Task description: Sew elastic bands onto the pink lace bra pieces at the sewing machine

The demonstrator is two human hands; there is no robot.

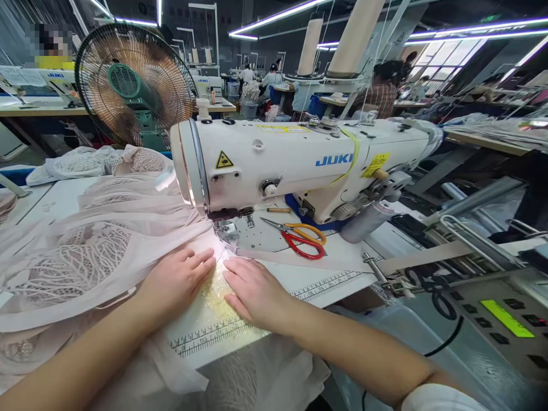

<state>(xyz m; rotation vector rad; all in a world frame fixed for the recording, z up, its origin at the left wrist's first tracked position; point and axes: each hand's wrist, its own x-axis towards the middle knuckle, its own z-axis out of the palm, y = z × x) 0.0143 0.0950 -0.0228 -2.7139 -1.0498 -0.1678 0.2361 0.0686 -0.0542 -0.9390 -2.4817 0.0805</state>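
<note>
Under the head of a white sewing machine [282,160], fabric runs up to the needle area. My left hand [182,282] lies palm down just left of the needle, fingers fairly straight on the fabric. Close on its right, my right hand [252,291] rests flat on the same piece, its thumb apart from the fingers. Sheer, pale yellowish lace [217,294] shows between the two hands. Pale pink lace fabric [89,257] is heaped to the left. Scissors [302,237] with red and orange handles lie on the machine bed, right of the needle.
Printed ruler scales [209,338] cross the table's front edge. A grey thread cone [368,221] lies behind the scissors. At the right stand metal rollers and a control box [500,319] with a green display. A large fan [132,85] is behind left. People sit at machines farther back.
</note>
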